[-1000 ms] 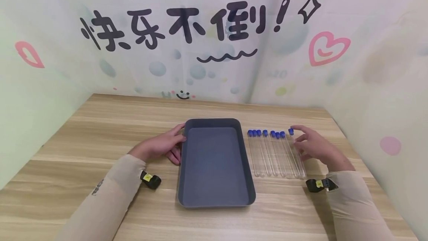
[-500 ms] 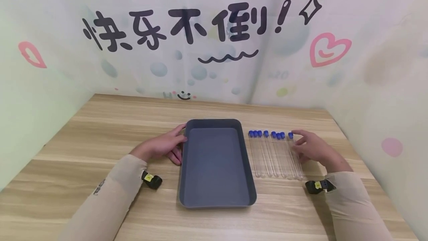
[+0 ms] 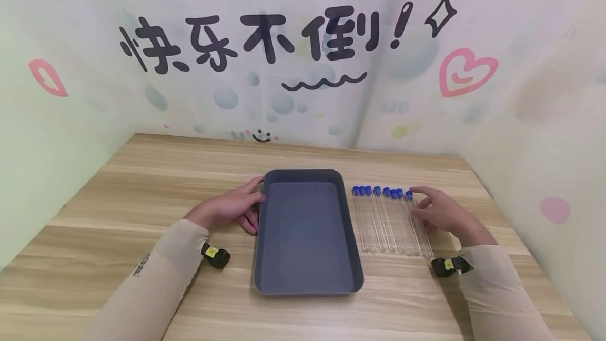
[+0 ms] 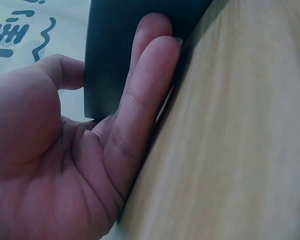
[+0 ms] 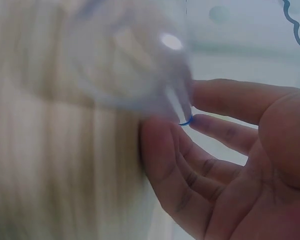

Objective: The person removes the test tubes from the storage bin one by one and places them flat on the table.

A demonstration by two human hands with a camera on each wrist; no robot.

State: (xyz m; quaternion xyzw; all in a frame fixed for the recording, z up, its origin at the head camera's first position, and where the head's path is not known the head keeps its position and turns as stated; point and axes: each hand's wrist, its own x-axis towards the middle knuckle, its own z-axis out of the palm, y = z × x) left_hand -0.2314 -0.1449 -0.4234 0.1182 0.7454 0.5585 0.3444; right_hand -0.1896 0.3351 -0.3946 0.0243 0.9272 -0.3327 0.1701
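A dark grey rectangular tray (image 3: 303,283) lies on the table. Against its left side rests my left hand (image 3: 234,207); in the left wrist view the fingers (image 4: 135,110) lie fairly straight along the outer wall, and the thumb touches the rim. To the right of the tray lies a row of several clear test tubes (image 3: 381,225) with blue caps. At the right end of that row, my right hand (image 3: 442,212) pinches a test tube (image 3: 421,233) near its cap. The round end of this tube looms blurred in the right wrist view, with thumb and fingers around its far part.
The wood-grain table (image 3: 165,172) reaches back to a printed cloth wall (image 3: 303,104). A side wall (image 3: 554,172) stands close beyond the right arm. Black cameras are strapped to both wrists.
The right hand has shifted slightly left and nearer, and the rightmost tube's cap now sits closer in line with the others. The left hand and tray have hardly moved.
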